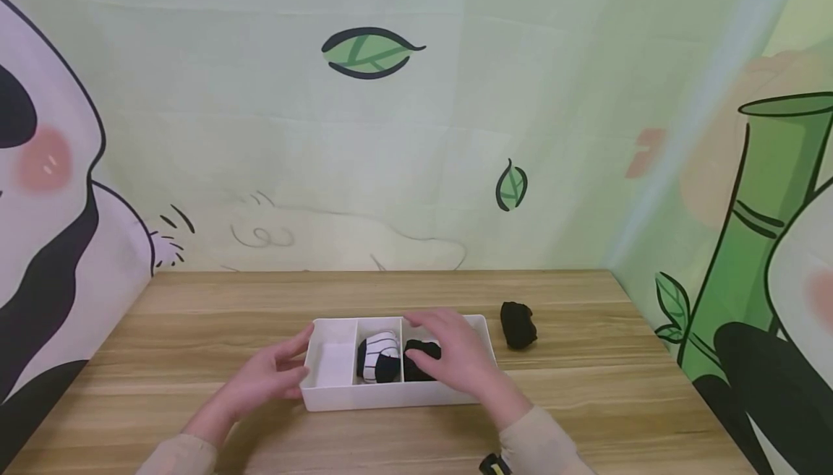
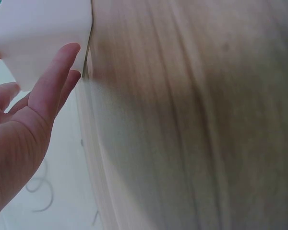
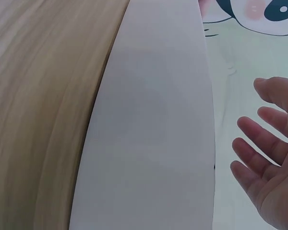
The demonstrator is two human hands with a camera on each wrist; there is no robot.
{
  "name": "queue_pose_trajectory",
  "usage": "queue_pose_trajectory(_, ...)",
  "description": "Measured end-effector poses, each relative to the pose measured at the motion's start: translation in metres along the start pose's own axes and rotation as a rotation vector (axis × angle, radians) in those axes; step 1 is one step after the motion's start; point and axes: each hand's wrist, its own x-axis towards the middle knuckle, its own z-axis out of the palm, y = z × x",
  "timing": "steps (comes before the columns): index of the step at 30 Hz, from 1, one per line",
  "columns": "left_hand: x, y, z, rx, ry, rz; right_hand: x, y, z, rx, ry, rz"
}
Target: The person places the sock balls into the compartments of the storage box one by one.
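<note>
A white box [image 1: 390, 397] with three compartments stands on the wooden table. My left hand [image 1: 267, 374] touches its left end with nearly straight fingers, which the left wrist view shows along the white end wall [image 2: 43, 28]. In the middle compartment sits a rolled white sock with black stripes and black parts [image 1: 380, 348]. A black rolled sock [image 1: 421, 348] lies in the right compartment, partly hidden beneath my right hand [image 1: 458, 359]. That hand hovers over the box, its fingers loosely spread and holding nothing in the right wrist view. The left compartment [image 1: 333, 353] contains nothing.
Another black rolled sock [image 1: 518, 325] lies on the table [image 1: 586, 395], right of the box. Behind the table hangs a pale green backdrop [image 1: 260, 99] with printed leaves and pandas. A dark strap [image 1: 494, 465] shows by the right sleeve.
</note>
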Motion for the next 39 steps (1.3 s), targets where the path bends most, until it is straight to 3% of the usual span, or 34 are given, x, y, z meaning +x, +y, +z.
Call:
queue_pose_trajectory(7,0.0,0.0,0.0,0.001,-0.002,-0.001,-0.007,0.008,-0.008,-0.008,0.038,-0.011)
queue_pose_trajectory(15,0.0,0.0,0.0,0.001,-0.001,-0.001,-0.018,0.022,-0.022,-0.033,0.055,0.035)
queue_pose_trajectory(29,0.0,0.0,0.0,-0.001,0.003,-0.005,-0.041,0.061,-0.037,-0.101,0.151,-0.037)
queue_pose_trajectory(36,-0.001,0.002,0.0,-0.01,0.002,-0.004,-0.052,0.079,-0.046,-0.065,0.095,0.032)
queue_pose_trajectory(39,-0.001,0.003,0.001,-0.004,0.003,-0.004,-0.056,0.089,-0.049,-0.074,0.106,0.013)
